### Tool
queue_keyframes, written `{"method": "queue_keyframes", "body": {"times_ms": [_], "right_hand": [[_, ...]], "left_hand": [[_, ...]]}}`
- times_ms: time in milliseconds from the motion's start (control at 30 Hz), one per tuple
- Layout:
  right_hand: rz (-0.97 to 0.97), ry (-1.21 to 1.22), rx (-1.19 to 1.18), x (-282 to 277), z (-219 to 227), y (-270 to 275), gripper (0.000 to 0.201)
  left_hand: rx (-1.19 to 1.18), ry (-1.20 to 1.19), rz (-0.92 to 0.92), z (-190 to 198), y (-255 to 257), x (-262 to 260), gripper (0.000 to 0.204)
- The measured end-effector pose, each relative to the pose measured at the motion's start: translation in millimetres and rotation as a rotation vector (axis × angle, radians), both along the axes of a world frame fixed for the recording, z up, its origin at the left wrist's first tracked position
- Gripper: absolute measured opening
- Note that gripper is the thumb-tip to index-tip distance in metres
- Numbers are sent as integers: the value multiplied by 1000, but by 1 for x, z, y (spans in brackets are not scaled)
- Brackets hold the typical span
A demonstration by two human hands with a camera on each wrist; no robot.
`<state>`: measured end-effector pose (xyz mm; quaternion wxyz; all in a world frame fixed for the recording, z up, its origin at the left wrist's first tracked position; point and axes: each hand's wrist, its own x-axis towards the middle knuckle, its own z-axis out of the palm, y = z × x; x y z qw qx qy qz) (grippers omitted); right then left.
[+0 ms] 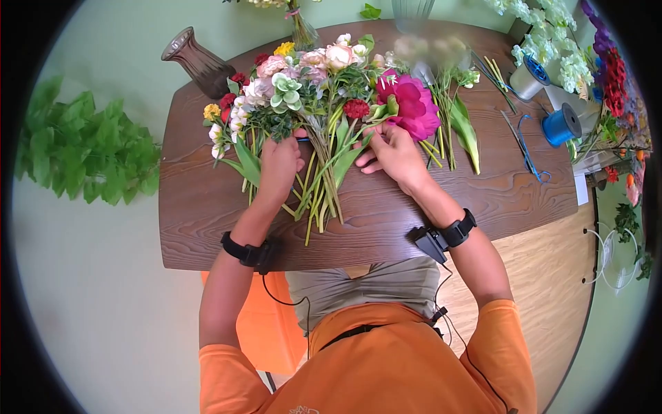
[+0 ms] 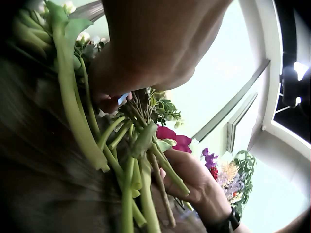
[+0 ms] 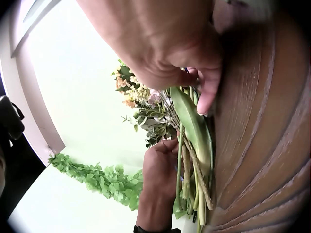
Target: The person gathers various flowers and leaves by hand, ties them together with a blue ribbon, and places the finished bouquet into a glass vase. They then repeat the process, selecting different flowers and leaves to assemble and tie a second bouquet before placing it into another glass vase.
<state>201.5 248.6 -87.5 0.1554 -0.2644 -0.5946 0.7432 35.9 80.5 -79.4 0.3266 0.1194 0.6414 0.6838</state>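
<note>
A bouquet of artificial flowers (image 1: 314, 83) lies on the table, its green and brown stems (image 1: 321, 186) pointing toward the person. My left hand (image 1: 278, 169) is at the left side of the bundle, fingers curled, and pinches a short blue strip (image 2: 123, 99) that crosses by the stems. On the other side, my right hand (image 1: 394, 155) is at the stems beneath a big magenta flower (image 1: 410, 107). One of its fingers (image 3: 209, 94) extends beside a broad green leaf (image 3: 187, 114); its thumb side is largely hidden, so I cannot tell whether it pinches anything.
To the right lie blue-handled scissors (image 1: 527, 148), a blue spool (image 1: 562, 125), a second spool (image 1: 529, 76) and loose stems (image 1: 496, 76). A brown glass vase (image 1: 200, 62) leans at the back left. Loose flowers with a long leaf (image 1: 465, 131) lie right of the magenta flower.
</note>
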Motion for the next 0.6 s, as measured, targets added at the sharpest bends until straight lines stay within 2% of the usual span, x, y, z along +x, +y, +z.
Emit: {"method": "queue_keyframes", "body": {"times_ms": [167,233,300,333,367,433,533,600], "right_hand": [[-63,23,-178,1,12,-15,24],[-90,95,-352,0,16,-20,21],[-122,128,-384,-6,10,-23,21],[-153,161,-417,-9,6,-24,20],[-152,163,-415,-12,4,-26,20],[-266,151,-424,-19,0,-27,19],[-370,188,-324,-28,-6,-31,17],[-432,195,-243,-35,-6,-35,18]], "left_hand": [[-182,129,-45,13,0,8,14],[-210,138,-59,17,0,6,13],[-244,-97,-202,25,2,-1,21],[-226,-162,-296,30,4,-5,31],[-224,-159,-295,36,7,-5,31],[-311,35,-379,45,15,1,33],[-173,168,-339,31,22,10,33],[-74,232,-298,22,22,12,41]]}}
